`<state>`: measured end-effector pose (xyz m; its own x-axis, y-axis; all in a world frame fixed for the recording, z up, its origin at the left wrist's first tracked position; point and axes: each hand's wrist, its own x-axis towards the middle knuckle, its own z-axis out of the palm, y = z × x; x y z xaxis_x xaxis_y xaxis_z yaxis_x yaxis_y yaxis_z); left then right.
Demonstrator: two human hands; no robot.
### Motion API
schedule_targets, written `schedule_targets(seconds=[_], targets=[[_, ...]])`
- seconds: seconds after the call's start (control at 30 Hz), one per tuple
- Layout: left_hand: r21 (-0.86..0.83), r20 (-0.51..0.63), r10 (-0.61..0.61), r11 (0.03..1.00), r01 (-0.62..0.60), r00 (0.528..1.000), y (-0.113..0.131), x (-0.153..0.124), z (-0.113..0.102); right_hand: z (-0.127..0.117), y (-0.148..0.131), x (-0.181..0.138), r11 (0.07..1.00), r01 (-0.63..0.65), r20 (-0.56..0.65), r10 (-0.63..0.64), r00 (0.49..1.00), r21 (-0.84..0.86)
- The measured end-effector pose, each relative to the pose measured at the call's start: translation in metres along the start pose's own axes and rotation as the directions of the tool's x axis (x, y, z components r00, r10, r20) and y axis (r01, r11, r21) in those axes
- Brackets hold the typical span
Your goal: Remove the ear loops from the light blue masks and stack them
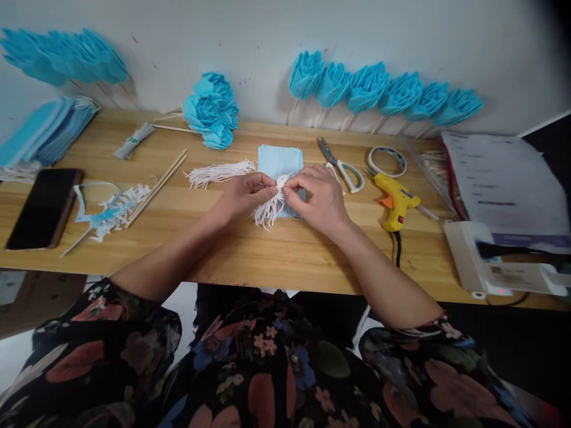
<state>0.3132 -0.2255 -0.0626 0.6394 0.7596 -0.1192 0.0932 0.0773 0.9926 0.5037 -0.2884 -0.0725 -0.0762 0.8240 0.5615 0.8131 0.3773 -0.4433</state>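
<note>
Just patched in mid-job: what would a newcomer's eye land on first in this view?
First, the middle of the wooden table, where the left hand and right hand both pinch a white fringed bundle, just in front of a pale blue folded sheet. Next, the row of blue paper flowers leaning on the back wall. Then the yellow glue gun, right of the right hand.
</note>
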Motion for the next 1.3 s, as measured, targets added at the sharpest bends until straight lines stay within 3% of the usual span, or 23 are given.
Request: schedule_targets(seconds=[0.23, 0.43, 0.67, 0.8, 0.97, 1.17, 1.3], targets=[[-0.028, 0.027, -0.022, 0.999, 0.023, 0.999, 0.003, 0.0, -0.004, -0.008, -0.003, 0.003, 0.989, 0.028, -0.005, -0.029, 1.0, -0.142], [-0.033, 0.024, 0.012, 0.999, -0.011, 1.0, 0.002, 0.0, -0.005, -0.014, -0.005, 0.004, 0.977, 0.006, 0.029, -0.012, 1.0, 0.215], [0.228, 0.01, 0.281, 0.934, -0.276, 0.96, -0.004, 0.001, -0.003, -0.011, -0.006, 0.001, 0.935, -0.056, 0.164, -0.002, 0.986, 0.349], [0.395, -0.079, 0.463, 0.828, -0.398, 0.883, -0.005, 0.0, -0.004, -0.009, -0.001, 0.001, 0.938, -0.127, 0.125, 0.091, 0.988, 0.321], [0.46, -0.124, 0.531, 0.779, -0.426, 0.838, -0.004, -0.002, -0.005, -0.012, -0.001, 0.003, 0.921, -0.212, 0.064, 0.202, 0.977, 0.326], [0.291, -0.08, 0.454, 0.862, -0.415, 0.887, -0.004, -0.002, -0.009, -0.013, -0.004, 0.003, 0.938, -0.135, 0.038, 0.13, 0.991, 0.318], [0.36, 0.04, 0.38, 0.857, -0.368, 0.924, 0.004, -0.005, -0.008, -0.011, -0.004, 0.002, 0.943, -0.047, 0.025, 0.041, 0.999, 0.33]])
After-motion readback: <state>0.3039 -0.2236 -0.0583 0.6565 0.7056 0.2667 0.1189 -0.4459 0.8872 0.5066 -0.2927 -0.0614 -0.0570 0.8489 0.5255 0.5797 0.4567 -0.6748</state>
